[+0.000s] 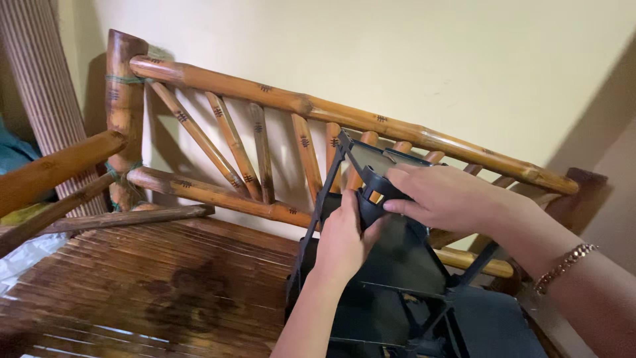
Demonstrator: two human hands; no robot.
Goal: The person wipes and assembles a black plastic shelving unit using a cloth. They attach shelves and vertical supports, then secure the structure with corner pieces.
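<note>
Head view: left hand (342, 240) and right hand (442, 197) both gripping, fingers closed, black plastic frame-like object (397, 265), standing on brown bamboo bench (165, 278), before its backrest.

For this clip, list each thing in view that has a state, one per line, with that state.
Black plastic frame: tilted upright on the bench seat, held near its top by both hands.
Left hand: closed on the frame's upper part from below.
Right hand: lies over the frame's top, fingers curled on it.
Bracelet: worn on the right wrist.
Bamboo bench: standing against the wall, seat slats showing a dark stain.
</note>
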